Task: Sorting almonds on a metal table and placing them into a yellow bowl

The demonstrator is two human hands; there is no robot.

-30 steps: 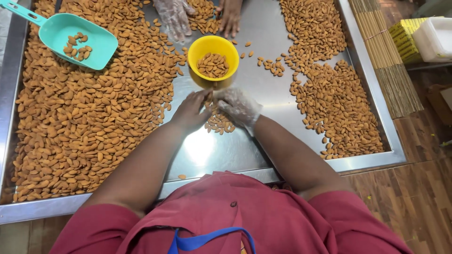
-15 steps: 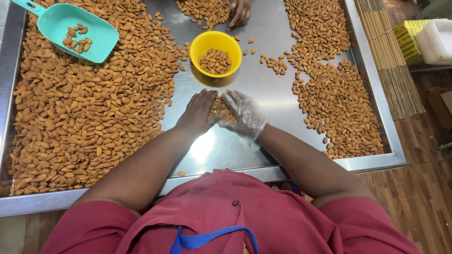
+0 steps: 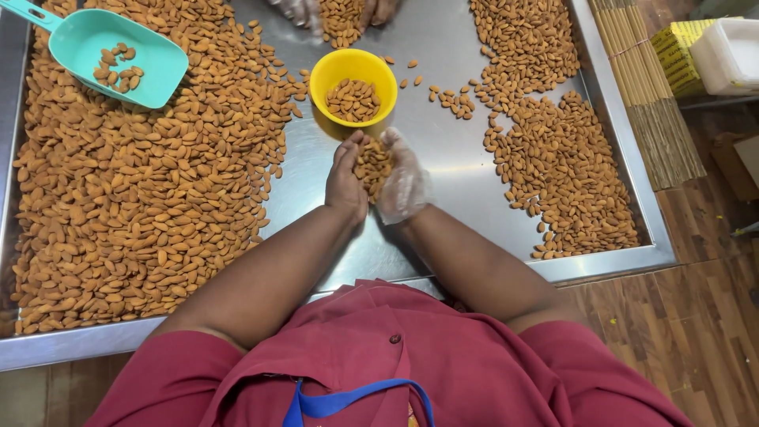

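With your left hand (image 3: 345, 175) and gloved right hand (image 3: 405, 186) cupped together, fingers curled around a scoop of almonds (image 3: 372, 164) just below the yellow bowl (image 3: 353, 87), you need only tip them gently over its rim.

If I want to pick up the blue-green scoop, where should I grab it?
Grab the teal scoop by its thin handle, which sticks out toward the tray's far left corner. Come in from that corner side. The handle is narrow enough to wrap fingers around, while the wide mouth holds a few almonds that could spill, so keep it fairly level, probably.
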